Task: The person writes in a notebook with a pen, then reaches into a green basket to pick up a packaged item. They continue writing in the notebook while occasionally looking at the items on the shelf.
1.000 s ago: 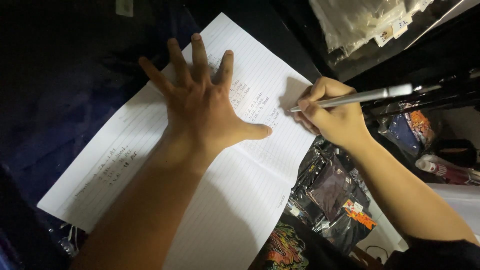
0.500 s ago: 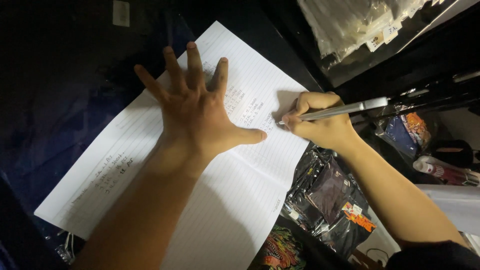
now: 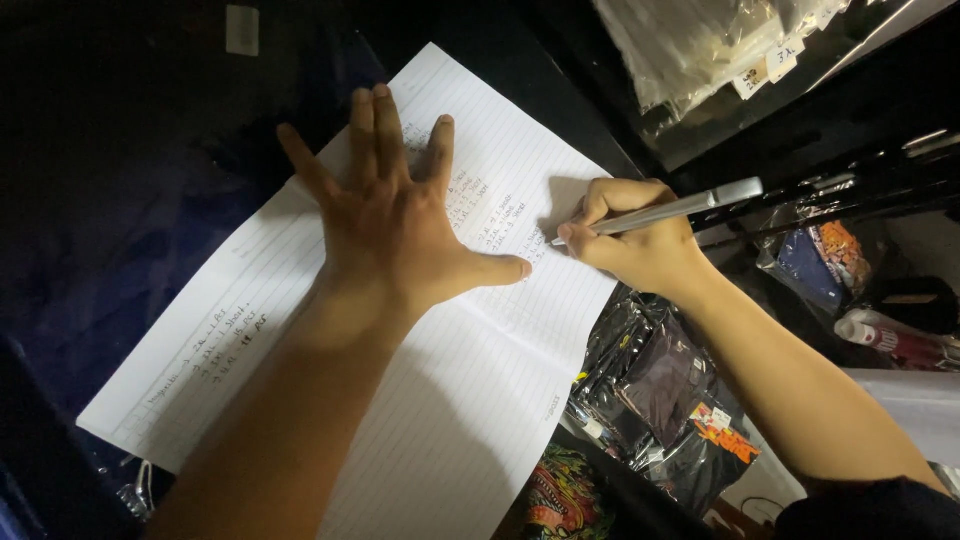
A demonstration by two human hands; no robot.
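My left hand [image 3: 400,235] lies flat, fingers spread, pinning the lined sheet [image 3: 470,400]. At its 3 o'clock, my right hand [image 3: 635,240] grips a silver pen [image 3: 670,211], tip on the paper.

Clear bags w/ white labels [image 3: 760,70] top right; black printed packs [image 3: 680,400] bottom right.

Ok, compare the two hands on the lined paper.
The left hand lies flat, fingers spread wide, pressing the lined paper; the right hand is curled around a silver pen. The left hand holds nothing; the right hand holds the pen tip to the page. Both hands are bare and rest on the same sheet.
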